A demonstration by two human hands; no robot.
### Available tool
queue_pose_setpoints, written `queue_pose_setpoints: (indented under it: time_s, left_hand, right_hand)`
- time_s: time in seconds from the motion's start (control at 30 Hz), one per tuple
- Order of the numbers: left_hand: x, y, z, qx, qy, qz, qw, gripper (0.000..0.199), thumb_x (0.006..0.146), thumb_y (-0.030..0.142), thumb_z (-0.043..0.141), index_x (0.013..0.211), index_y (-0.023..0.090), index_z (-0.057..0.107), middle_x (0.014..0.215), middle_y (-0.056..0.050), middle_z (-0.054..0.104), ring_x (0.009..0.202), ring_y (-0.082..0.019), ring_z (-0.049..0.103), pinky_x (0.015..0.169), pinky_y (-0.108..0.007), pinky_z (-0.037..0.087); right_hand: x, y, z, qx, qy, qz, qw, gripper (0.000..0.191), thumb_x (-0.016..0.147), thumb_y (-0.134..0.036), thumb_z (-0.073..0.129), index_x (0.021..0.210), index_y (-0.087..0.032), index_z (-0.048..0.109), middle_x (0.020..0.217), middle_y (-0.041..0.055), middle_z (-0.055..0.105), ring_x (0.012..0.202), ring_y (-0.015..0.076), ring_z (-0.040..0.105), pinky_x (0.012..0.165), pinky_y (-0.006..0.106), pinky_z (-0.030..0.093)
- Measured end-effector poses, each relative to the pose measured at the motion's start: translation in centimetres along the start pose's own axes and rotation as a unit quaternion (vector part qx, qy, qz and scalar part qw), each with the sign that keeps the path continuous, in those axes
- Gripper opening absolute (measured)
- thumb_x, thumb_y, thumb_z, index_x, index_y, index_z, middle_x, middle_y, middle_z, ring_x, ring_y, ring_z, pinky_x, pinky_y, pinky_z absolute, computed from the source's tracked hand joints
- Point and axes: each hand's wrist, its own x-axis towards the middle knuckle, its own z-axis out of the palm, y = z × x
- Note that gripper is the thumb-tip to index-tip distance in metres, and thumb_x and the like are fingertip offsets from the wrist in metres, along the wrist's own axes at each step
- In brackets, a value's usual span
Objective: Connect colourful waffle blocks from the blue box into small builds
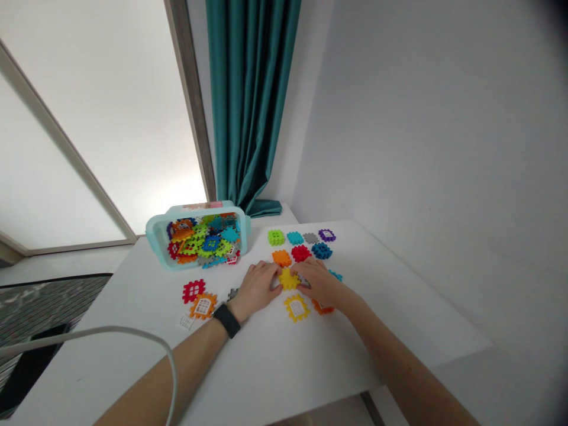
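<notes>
A solid yellow toothed tile [289, 279] lies on the white table between my hands. My left hand [257, 287] grips its left edge with thumb and fingers, and my right hand [317, 280] is closed on its right edge. Just beyond it are an orange tile [281, 258] and a red tile [301, 254]. Nearer me lies a yellow window tile [297, 308], with an orange tile [322, 307] partly hidden under my right forearm. A blue tile [322, 251] sits past my right hand; a light blue one [336, 275] peeks out beside it.
Farther back are green [276, 237], teal [295, 238], grey [311, 238] and purple [327, 235] tiles. A tipped light-blue bin [155, 239] holds many tiles. Red [194, 290] and orange window [203, 306] tiles lie left. A pale cable [119, 329] crosses the lower left.
</notes>
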Motion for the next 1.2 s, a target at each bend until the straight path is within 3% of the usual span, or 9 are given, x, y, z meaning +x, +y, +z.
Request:
queue_pose_setpoints:
  time_s: [0.97, 1.2]
  left_hand:
    - [-0.2, -0.2, -0.2, -0.011, 0.003, 0.008, 1.000, 0.017, 0.089, 0.027, 0.059, 0.106, 0.024, 0.057, 0.116, -0.005, 0.069, 0.115, -0.026, 0.058, 0.092, -0.040, 0.043]
    - [-0.1, -0.3, -0.1, -0.006, 0.010, 0.010, 1.000, 0.018, 0.088, 0.027, 0.061, 0.105, 0.023, 0.057, 0.116, -0.005, 0.068, 0.112, -0.026, 0.059, 0.092, -0.041, 0.043]
  right_hand:
    - [0.3, 0.9, -0.3, 0.018, -0.006, 0.005, 1.000, 0.025, 0.085, -0.016, 0.059, 0.107, -0.026, 0.067, 0.114, 0.0056, 0.070, 0.115, 0.0268, 0.058, 0.106, 0.049, 0.038]
    - [0.2, 0.9, -0.1, 0.011, 0.006, -0.001, 1.000, 0.026, 0.085, -0.016, 0.059, 0.107, -0.025, 0.067, 0.116, 0.0064, 0.069, 0.115, 0.0256, 0.058, 0.106, 0.046, 0.039]
